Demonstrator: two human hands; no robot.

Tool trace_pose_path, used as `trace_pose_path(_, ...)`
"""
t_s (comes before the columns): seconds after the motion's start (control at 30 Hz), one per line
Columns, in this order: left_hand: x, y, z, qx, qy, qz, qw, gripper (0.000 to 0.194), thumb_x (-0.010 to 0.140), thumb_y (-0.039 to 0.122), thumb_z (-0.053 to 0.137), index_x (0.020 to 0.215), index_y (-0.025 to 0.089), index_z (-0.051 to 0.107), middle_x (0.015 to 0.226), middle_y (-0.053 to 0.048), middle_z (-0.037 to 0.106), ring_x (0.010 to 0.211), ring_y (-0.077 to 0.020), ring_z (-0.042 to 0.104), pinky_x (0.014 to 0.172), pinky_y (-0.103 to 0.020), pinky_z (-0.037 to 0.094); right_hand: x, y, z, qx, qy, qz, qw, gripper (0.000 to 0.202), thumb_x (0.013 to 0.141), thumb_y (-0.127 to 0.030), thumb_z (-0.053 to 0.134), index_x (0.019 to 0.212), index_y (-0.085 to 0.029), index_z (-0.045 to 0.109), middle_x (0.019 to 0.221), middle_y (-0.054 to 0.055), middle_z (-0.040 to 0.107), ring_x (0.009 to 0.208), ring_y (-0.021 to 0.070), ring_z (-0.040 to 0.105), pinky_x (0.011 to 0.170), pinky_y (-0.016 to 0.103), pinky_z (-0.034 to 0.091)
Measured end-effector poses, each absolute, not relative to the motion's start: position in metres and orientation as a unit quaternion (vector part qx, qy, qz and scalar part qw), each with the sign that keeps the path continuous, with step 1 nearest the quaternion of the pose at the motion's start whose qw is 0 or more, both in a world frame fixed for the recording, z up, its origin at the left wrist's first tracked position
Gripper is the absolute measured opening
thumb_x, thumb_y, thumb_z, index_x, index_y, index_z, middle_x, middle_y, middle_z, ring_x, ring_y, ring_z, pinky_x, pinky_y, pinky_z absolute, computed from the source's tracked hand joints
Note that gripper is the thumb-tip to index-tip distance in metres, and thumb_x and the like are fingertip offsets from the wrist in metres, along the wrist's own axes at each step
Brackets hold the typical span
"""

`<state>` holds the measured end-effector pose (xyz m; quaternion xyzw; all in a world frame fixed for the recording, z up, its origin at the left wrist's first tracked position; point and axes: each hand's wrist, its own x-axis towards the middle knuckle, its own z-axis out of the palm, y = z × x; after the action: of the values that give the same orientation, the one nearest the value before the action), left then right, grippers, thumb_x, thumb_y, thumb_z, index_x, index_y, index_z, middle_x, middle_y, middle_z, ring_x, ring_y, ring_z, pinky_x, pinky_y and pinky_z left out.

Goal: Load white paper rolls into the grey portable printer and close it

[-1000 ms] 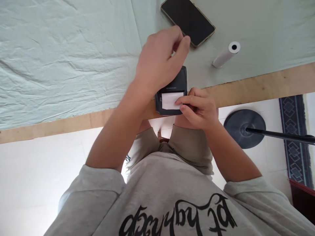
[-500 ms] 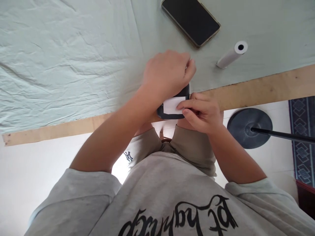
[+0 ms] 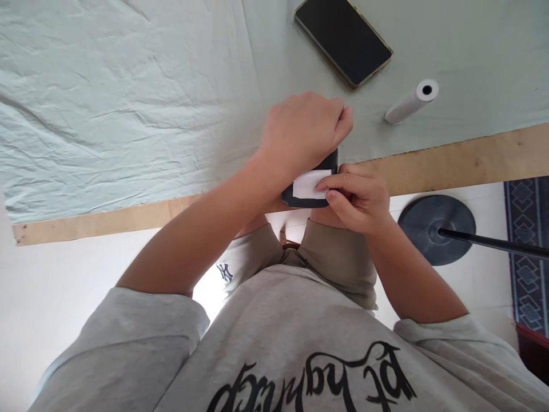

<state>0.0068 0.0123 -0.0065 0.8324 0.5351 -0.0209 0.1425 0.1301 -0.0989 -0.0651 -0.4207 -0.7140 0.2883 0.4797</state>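
My left hand (image 3: 304, 126) is closed over the far part of a small black device (image 3: 309, 202), its back up and its fingers curled down out of sight. White paper (image 3: 306, 184) lies across the device's near part. From the right, my right hand (image 3: 360, 197) rests its index fingertip on the paper, with the thumb at the device's right edge and the other fingers curled. Whether the paper is pinched or only pressed, I cannot tell. The device is held at the table's front edge, above my lap, and its far part is mostly hidden by my left hand.
A phone (image 3: 345, 43) lies dark-screened on the pale green cloth (image 3: 150, 114). Right of it stands a white paper roll (image 3: 412, 103), slanted in view. A bare wooden strip (image 3: 463, 157) edges the table. On the floor is a round black base (image 3: 429, 229) with a pole.
Hands, device, phone and roll all sit slightly further right in view, as the camera has shifted a little. The grasp and the paper look the same.
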Motion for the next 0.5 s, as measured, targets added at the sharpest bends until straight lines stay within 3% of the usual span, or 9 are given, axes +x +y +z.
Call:
trace_pose_path(0.2,0.003,0.007,-0.008,0.843,0.514,0.059,0.147,0.051,0.103,0.048,0.039,0.064,0.024,0.062,0.071,-0.01,0.066,0.077,-0.0301,0.066,0.064,-0.042,0.035,0.134,-0.102,-0.073,-0.439,-0.599,0.383,0.549,0.017,0.095,-0.041,0.059,0.108,-0.031,0.062,0.059,-0.006,0.037,0.049,0.01,0.031,0.049,0.027,0.027)
trace_pose_path(0.33,0.002,0.006,-0.011,0.85,0.505,0.083,0.127,0.051,0.102,0.043,0.04,0.058,0.023,0.055,0.065,-0.011,0.062,0.079,-0.031,0.066,0.064,-0.041,0.033,0.137,-0.1,-0.072,-0.443,-0.471,0.469,0.602,0.021,0.094,-0.052,0.06,0.1,-0.033,0.056,0.058,-0.008,0.031,0.043,0.0092,0.026,0.042,0.025,0.022)
trace_pose_path(0.4,0.001,0.008,-0.017,0.846,0.509,0.093,0.127,0.049,0.1,0.042,0.043,0.056,0.023,0.05,0.06,-0.01,0.058,0.071,-0.0288,0.064,0.062,-0.041,0.033,0.137,-0.098,-0.071,-0.449,-0.451,0.483,0.601,0.02,0.094,-0.05,0.062,0.098,-0.032,0.055,0.056,-0.009,0.03,0.042,0.0083,0.026,0.039,0.024,0.021)
trace_pose_path(0.5,-0.004,0.016,-0.03,0.822,0.495,0.215,0.183,0.047,0.091,0.042,0.058,0.051,0.026,0.04,0.05,-0.003,0.049,0.054,-0.022,0.053,0.058,-0.04,0.035,0.136,-0.096,-0.071,-0.466,-0.45,0.473,0.597,0.023,0.091,-0.048,0.068,0.096,-0.031,0.054,0.055,-0.01,0.033,0.04,0.0065,0.026,0.038,0.023,0.02)
